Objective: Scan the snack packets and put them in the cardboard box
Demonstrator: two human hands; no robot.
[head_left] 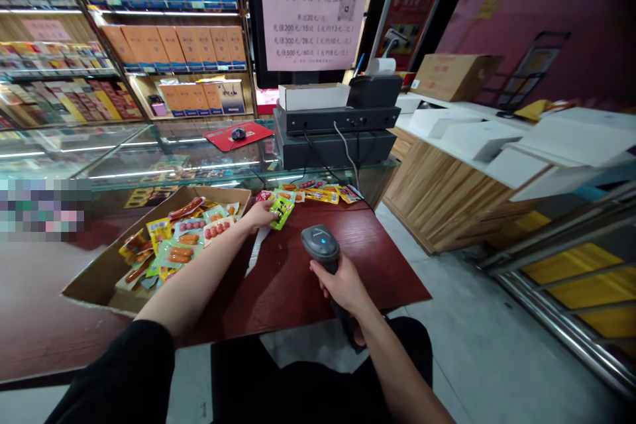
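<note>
My left hand [259,215] reaches over the dark red table and is closed on a green snack packet [281,211] by its left edge. Wrapped around the handle of a grey barcode scanner [320,243] is my right hand [344,283]; a blue light glows on the scanner's top. Under my left forearm stands an open cardboard box [94,285] filled with packaged sausages [179,254] and other small snack packs. Just beyond the green packet, several snack packets [322,194] lie in a row along the table's far side.
A glass counter [119,159] behind the table carries a computer mouse [238,134] on a red mat. Black register boxes [338,146] and a receipt printer [376,89] stand at the back, below a paper sign [313,20]. White boxes [477,136] sit on the wooden counter at right.
</note>
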